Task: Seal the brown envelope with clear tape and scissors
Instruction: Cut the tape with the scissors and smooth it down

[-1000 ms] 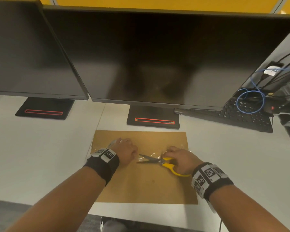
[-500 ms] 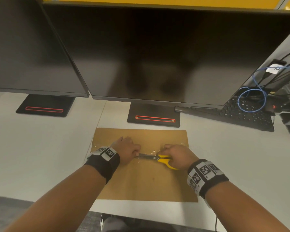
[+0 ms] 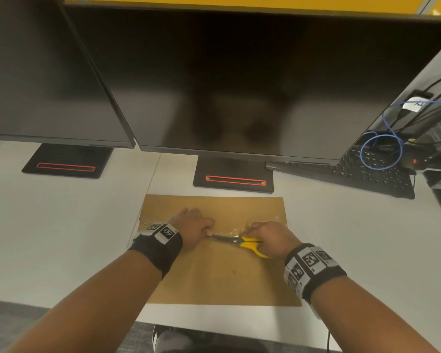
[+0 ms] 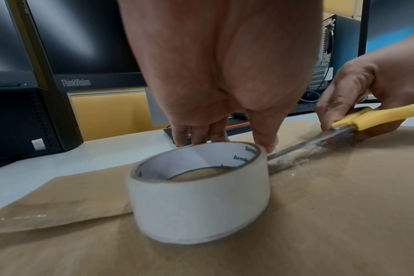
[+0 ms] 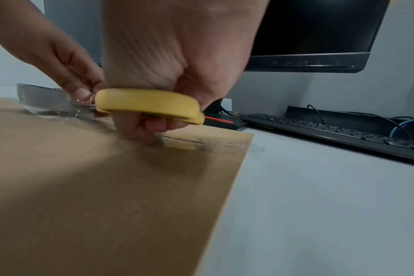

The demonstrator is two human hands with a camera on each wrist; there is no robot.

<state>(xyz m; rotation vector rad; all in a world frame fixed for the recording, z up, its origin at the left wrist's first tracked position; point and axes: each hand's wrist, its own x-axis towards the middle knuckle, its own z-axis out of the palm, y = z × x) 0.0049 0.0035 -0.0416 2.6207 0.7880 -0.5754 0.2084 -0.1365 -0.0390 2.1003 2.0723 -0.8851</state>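
One strip's down on the brown envelope [image 3: 222, 276]; L hand [image 3: 192, 229] pinches tape roll [image 4: 199, 194], R hand [image 3: 271, 239] grips yellow scissors [image 3: 239, 242], cut pending.

On the white tabletop [image 3: 61, 238] lie one flat brown paper envelope [image 3: 222, 278], one roll of clear tape [image 4: 199, 194] and one pair of yellow-handled scissors [image 3: 239, 242]. Two black monitors [image 3: 239, 80] stand behind, with one black keyboard [image 3: 372, 174]. Two hands [image 3: 192, 225] are in view.

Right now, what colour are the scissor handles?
Yellow. The scissors handles show best in the right wrist view, gripped by the right hand.
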